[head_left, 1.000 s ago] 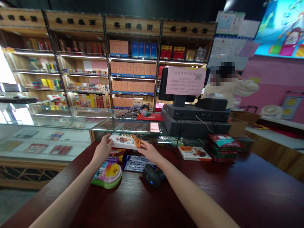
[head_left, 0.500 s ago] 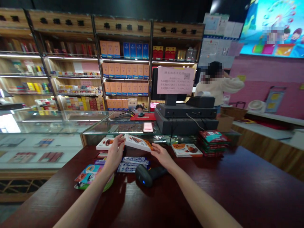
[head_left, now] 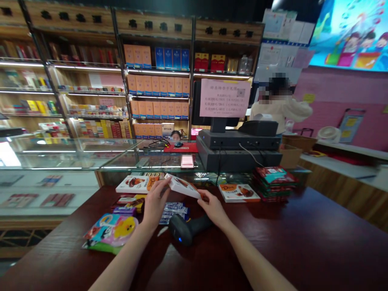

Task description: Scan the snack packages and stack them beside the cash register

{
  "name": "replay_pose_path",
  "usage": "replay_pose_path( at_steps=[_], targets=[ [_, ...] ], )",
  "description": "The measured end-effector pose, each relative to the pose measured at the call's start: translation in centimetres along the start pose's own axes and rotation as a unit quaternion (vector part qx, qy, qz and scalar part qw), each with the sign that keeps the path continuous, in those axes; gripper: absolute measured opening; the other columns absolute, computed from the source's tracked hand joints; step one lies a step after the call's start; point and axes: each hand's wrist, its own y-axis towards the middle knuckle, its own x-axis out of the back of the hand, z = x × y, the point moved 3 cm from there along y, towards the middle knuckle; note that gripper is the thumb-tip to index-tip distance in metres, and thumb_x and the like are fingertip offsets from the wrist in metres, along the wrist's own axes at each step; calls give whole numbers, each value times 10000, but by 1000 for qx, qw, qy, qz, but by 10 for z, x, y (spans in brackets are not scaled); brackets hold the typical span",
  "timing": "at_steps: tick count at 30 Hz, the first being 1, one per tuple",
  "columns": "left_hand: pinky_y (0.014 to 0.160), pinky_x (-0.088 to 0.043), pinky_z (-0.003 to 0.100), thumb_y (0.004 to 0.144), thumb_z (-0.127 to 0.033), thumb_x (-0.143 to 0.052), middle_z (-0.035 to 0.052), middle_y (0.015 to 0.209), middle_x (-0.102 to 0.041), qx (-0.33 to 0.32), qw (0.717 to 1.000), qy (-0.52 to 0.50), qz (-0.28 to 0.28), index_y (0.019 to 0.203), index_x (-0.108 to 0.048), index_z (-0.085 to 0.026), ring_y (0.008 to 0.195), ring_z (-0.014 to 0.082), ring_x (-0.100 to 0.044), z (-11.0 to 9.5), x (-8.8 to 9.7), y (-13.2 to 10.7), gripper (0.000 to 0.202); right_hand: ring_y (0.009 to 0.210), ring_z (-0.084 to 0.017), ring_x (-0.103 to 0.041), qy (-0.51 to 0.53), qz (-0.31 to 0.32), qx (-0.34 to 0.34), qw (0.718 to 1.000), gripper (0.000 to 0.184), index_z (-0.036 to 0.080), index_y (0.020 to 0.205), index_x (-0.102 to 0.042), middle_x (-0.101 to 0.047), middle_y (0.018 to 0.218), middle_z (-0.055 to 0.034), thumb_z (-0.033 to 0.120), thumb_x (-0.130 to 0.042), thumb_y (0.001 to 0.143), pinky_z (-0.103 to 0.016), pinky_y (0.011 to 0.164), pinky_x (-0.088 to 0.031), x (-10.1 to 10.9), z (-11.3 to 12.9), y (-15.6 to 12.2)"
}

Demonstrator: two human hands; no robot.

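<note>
Both my hands hold one flat white and orange chocolate box (head_left: 184, 186) tilted above the dark wooden counter (head_left: 303, 242). My left hand (head_left: 155, 202) pinches its left end and my right hand (head_left: 214, 207) grips its right end. Just below my right hand a black barcode scanner (head_left: 184, 228) lies on the counter. A second box of the same kind (head_left: 133, 184) lies flat to the left, and a third (head_left: 239, 192) lies to the right.
Blue snack bars (head_left: 172, 210) and small packets (head_left: 127, 201) lie under my hands, a colourful cartoon pack (head_left: 110, 232) at front left. A stack of red packs (head_left: 274, 182) and a cash register (head_left: 239, 147) stand behind. A person in white (head_left: 280, 109) stands beyond. Glass cases (head_left: 60, 161) are left.
My hands lifted the top chocolate box off the one beneath, tilted it and brought it right and nearer, over the scanner. The lower box now lies uncovered at left.
</note>
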Motion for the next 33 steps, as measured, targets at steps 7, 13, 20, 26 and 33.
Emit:
replay_pose_path(
  at_steps=[7,13,20,26,33],
  targets=[
    [960,-522,326,957,-235,-499,50,1126,-619,-50,997,53,1,1224,-666,-291,1072,189,-628,5,-1,-7,320,1011,-245,-690,-35,0,9,999,397,238,1215,-643,-726,1165,-48,315,-566,833,-405,921,-541,3,9,-5],
    [1048,-467,450,965,-248,-518,77,1236,-611,-112,985,130,-4,1148,-680,-291,1195,250,-558,-2,1,-6,249,1195,-245,-633,-89,5,21,996,416,232,1247,-630,-698,1256,-59,272,-560,838,-420,1075,-457,6,11,-3],
    [1235,-165,584,975,-200,-511,22,1185,-715,-178,969,171,24,1195,-644,-290,1332,247,-499,-14,-2,-8,272,1324,-248,-548,-118,-43,96,987,497,258,1366,-575,-619,1398,-70,243,-581,870,-478,1145,-406,8,24,-9],
    [1244,-96,594,942,-237,-603,-15,1136,-734,-186,969,157,34,1162,-656,-333,1317,254,-512,-23,-3,-9,245,1236,-263,-596,-147,-96,221,959,542,271,1392,-534,-722,1231,-53,210,-652,866,-497,1076,-447,1,54,-20],
    [1248,-99,593,900,-313,-676,28,1098,-757,-160,977,140,30,1397,-455,-253,1310,263,-534,-28,-9,-10,547,1214,-268,-598,-207,-155,297,919,598,269,1462,-433,-755,1144,-41,208,-644,906,-526,1110,-363,-5,72,-27]
  ],
)
